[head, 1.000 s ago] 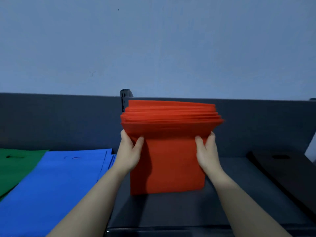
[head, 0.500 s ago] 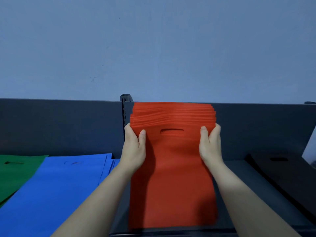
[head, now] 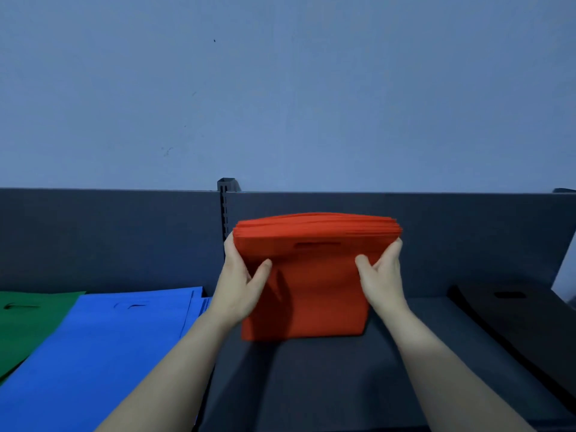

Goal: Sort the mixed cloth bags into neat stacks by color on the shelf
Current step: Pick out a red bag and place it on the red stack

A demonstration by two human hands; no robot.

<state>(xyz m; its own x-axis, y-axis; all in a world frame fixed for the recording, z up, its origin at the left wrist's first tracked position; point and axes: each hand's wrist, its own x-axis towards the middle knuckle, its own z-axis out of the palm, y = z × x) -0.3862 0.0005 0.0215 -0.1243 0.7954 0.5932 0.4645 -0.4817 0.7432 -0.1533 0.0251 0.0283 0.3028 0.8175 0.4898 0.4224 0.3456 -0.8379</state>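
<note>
Leftmost, green bags [head: 28, 319] lie flat on the shelf [head: 327, 385], with blue bags [head: 103, 353] just beside them. Next, the left hand [head: 240, 285] grips the left edge of the red bags [head: 311, 275], thumb in front. These are held upright at mid-shelf; whether their blurred bottom edge touches it, I cannot tell. The right hand [head: 383, 282] clamps their right edge likewise. Black bags [head: 514, 319] lie flat at far right.

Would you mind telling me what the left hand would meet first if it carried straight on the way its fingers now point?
Probably the shelf's dark back panel, near the slotted upright; the left hand points that way while gripping the red bag stack. Depth is unclear.
</note>
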